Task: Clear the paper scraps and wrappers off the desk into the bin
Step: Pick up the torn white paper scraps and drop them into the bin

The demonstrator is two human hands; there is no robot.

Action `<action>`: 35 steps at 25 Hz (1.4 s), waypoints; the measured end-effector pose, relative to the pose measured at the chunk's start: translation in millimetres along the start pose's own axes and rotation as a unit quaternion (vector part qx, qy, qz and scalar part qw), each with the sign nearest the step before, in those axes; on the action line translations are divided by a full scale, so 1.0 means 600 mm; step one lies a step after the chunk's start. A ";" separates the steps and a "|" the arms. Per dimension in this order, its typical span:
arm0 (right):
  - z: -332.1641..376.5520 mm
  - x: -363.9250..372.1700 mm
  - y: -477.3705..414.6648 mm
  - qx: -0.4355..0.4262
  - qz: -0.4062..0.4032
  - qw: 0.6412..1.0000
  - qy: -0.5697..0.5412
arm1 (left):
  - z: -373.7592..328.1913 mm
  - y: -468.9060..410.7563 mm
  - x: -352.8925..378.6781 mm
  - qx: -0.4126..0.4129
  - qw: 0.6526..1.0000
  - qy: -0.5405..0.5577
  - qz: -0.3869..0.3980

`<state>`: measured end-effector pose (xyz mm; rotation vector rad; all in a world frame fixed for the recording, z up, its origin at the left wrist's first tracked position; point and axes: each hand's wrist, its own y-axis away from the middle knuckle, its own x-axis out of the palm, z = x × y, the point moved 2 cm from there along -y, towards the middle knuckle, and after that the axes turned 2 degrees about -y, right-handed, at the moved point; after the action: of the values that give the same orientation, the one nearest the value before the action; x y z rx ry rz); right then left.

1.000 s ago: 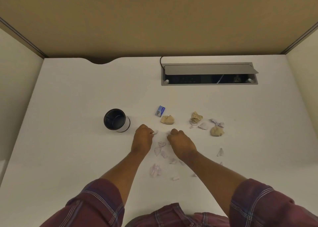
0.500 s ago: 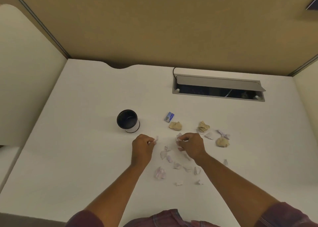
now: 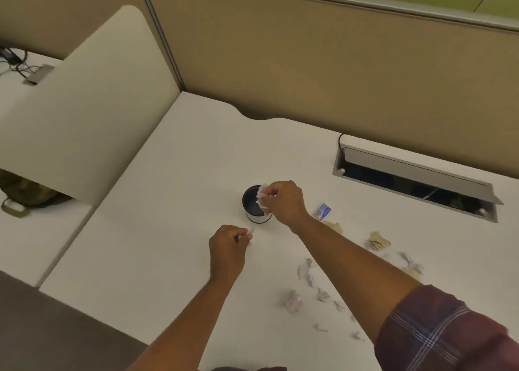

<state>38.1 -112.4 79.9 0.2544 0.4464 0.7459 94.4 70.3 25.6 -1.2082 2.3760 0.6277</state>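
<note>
A small black bin [image 3: 251,202] with a white base stands on the white desk [image 3: 174,207]. My right hand [image 3: 283,200] is over its right rim, shut on white paper scraps [image 3: 262,199] that hang above the opening. My left hand [image 3: 227,248] hovers just in front of the bin, pinching a small white scrap [image 3: 250,231]. Several white scraps [image 3: 293,302] lie on the desk under my right forearm. Tan crumpled wads [image 3: 377,241] and a blue wrapper [image 3: 323,211] lie to the right of the bin.
An open cable tray [image 3: 415,179] is set into the desk at the back right. Tan partition walls [image 3: 309,61] close the back, a cream divider [image 3: 84,112] the left. A neighbouring desk with cables [image 3: 16,64] and a bag [image 3: 25,193] lie beyond it.
My right hand rose from the scrap pile and moved left over the bin with scraps in it. My left hand stayed shut on its scrap. The camera turned left.
</note>
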 end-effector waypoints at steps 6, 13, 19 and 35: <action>0.014 0.070 -0.061 -0.022 0.108 0.934 0.339 | 0.036 0.003 -0.052 -0.013 0.999 0.023 -0.043; 0.017 0.067 -0.073 -0.043 0.133 0.891 0.432 | 0.039 -0.008 -0.059 -0.023 0.997 0.031 -0.060; -0.005 -0.002 -0.033 -0.088 -0.020 0.967 0.237 | -0.036 -0.049 -0.034 0.034 0.998 0.008 -0.048; -0.264 -0.217 0.191 0.070 -0.125 0.976 0.164 | -0.133 -0.129 0.063 0.131 0.948 -0.267 0.115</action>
<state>-189.9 -111.6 23.1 0.2023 0.8308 0.5092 126.0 -39.2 54.7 -0.5584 2.0572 0.5948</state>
